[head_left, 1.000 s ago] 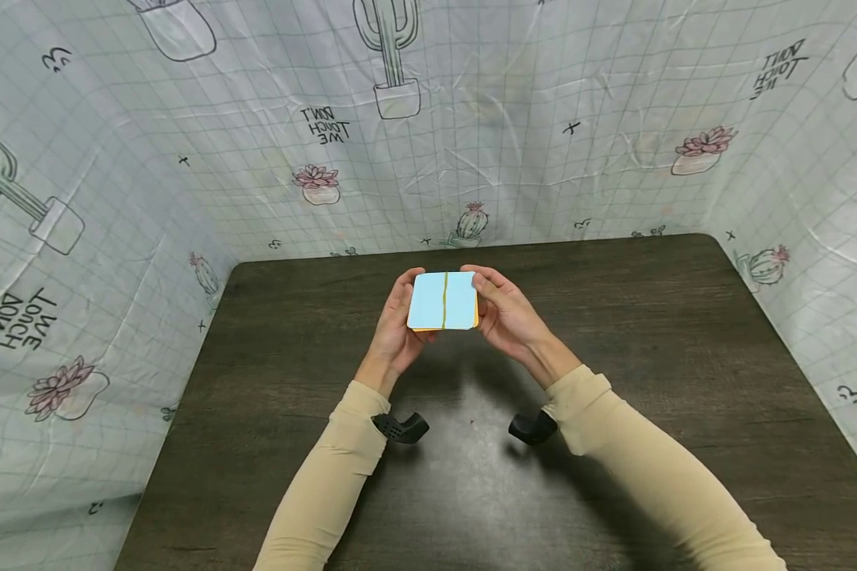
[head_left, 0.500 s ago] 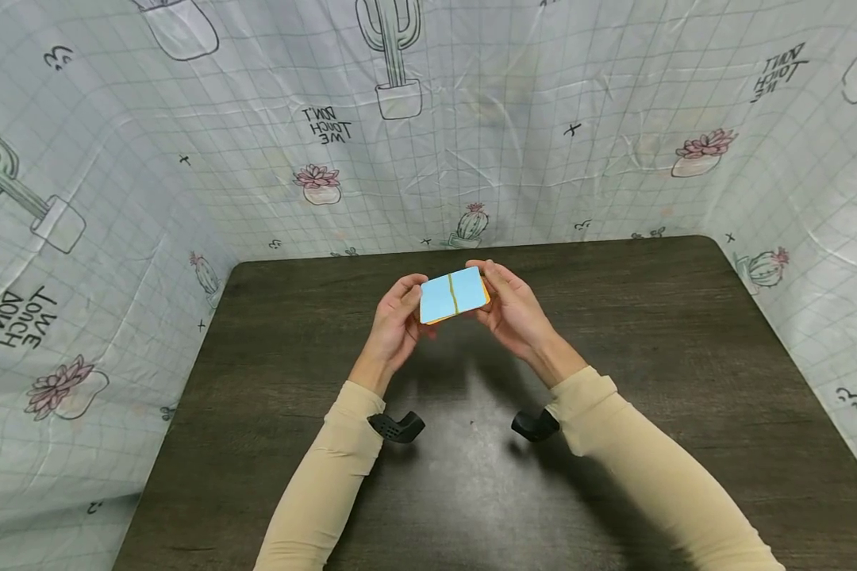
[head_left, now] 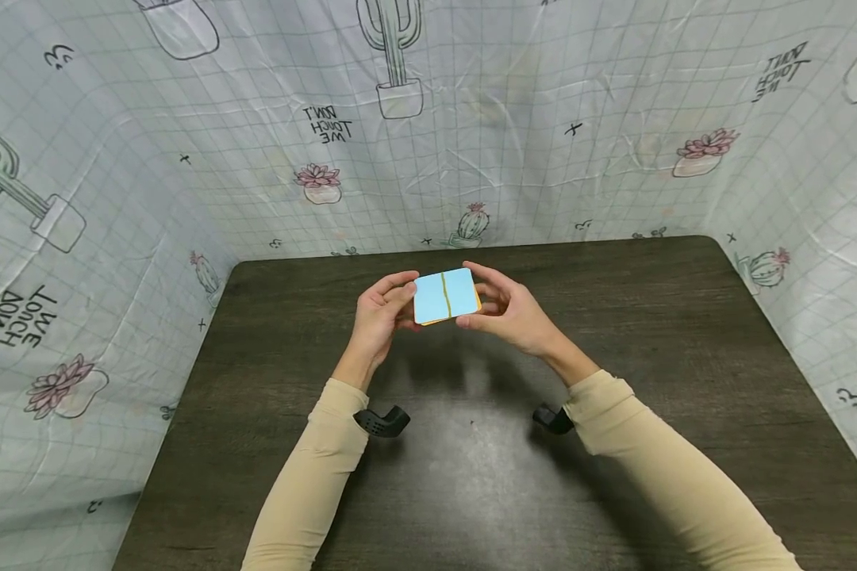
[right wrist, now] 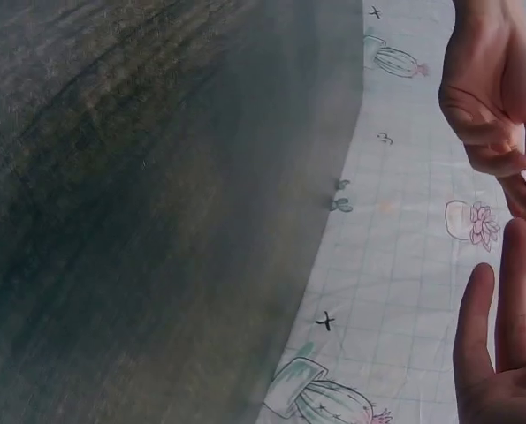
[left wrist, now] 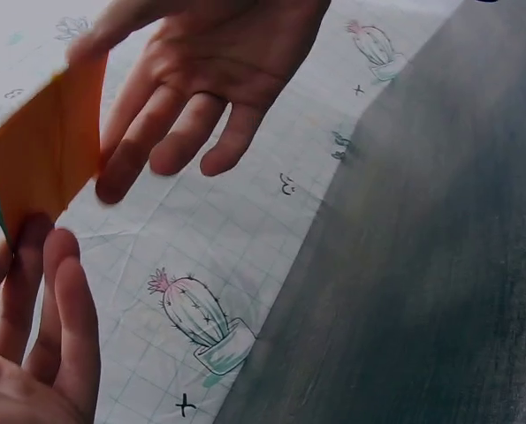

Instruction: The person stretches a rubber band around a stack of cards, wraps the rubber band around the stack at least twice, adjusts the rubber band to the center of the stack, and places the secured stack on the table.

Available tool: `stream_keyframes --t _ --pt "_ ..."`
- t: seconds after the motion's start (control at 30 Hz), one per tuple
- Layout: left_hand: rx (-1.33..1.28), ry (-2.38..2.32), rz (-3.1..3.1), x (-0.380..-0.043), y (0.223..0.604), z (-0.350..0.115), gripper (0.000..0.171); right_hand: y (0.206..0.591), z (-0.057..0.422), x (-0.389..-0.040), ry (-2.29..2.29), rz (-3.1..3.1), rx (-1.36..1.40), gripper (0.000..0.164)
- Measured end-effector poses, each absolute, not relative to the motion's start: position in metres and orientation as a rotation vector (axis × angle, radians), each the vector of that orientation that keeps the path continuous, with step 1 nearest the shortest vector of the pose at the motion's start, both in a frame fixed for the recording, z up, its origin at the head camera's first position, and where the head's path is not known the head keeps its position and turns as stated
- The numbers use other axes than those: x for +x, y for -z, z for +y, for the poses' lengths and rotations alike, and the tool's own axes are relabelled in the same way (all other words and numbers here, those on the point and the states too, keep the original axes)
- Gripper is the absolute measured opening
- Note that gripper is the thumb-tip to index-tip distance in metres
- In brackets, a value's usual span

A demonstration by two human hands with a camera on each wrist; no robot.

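Note:
A small stack of round-cornered cards [head_left: 428, 300], light blue on top with orange peeking out beneath, is held up over the table. A thin yellow-green band crosses its middle. My left hand [head_left: 377, 317] pinches its left edge, thumb on the blue face and fingers underneath. At the other side my right hand [head_left: 521, 313] holds it between a thumb at the near corner and an index finger at the far one. The left wrist view shows the orange underside [left wrist: 59, 141], with the right hand's other fingers [left wrist: 185, 141] spread beside it.
The dark wood-grain table [head_left: 314, 476] spreads below. Behind it and along both sides hangs a white grid curtain [head_left: 507, 143] printed with cacti and words. Black wrist mounts [head_left: 383, 423] stick out inward from both beige sleeves [head_left: 314, 476].
The card stack tilted and shifted right, then came back a little left. My right thumb has gone from its far right corner to the near edge. Both wrists have moved farther apart.

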State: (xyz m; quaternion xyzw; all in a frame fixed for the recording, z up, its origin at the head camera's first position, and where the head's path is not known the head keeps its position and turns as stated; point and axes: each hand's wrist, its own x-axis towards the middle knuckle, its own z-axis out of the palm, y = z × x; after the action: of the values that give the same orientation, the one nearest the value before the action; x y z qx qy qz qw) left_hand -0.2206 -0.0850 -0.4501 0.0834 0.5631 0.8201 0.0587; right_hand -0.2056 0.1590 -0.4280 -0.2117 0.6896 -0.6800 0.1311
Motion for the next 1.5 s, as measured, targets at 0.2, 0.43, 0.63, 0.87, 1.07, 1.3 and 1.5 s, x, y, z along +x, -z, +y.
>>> stream_keyframes --t 0.2,0.43,0.63,0.87,1.07,1.3,1.5 --pt "0.202 -2.494 1.973 -0.222 0.457 -0.077 0.032 0.435 0.156 -0.204 1.74 2.255 -0.67 0.088" --pt "-0.021 -2.549 2.186 -0.22 0.466 -0.059 0.025 0.446 0.149 -0.2 1.353 2.723 -0.65 0.08" --pt "0.077 -2.399 2.304 -0.217 0.476 -0.051 0.037 0.454 0.146 -0.201 1.249 2.866 -0.572 0.073" --pt "0.285 -1.954 2.362 -0.213 0.482 -0.054 0.077 0.455 0.151 -0.207 1.17 2.884 -0.458 0.059" --pt "0.329 -1.698 2.525 -0.218 0.486 -0.053 0.072 0.462 0.153 -0.211 1.117 2.883 -0.447 0.047" --pt "0.391 -1.309 2.822 -0.226 0.5 -0.051 0.061 0.474 0.156 -0.223 0.924 2.971 -0.457 0.026" --pt "0.397 -1.037 3.03 -0.23 0.509 -0.049 0.058 0.484 0.159 -0.234 0.739 3.035 -0.47 0.026"
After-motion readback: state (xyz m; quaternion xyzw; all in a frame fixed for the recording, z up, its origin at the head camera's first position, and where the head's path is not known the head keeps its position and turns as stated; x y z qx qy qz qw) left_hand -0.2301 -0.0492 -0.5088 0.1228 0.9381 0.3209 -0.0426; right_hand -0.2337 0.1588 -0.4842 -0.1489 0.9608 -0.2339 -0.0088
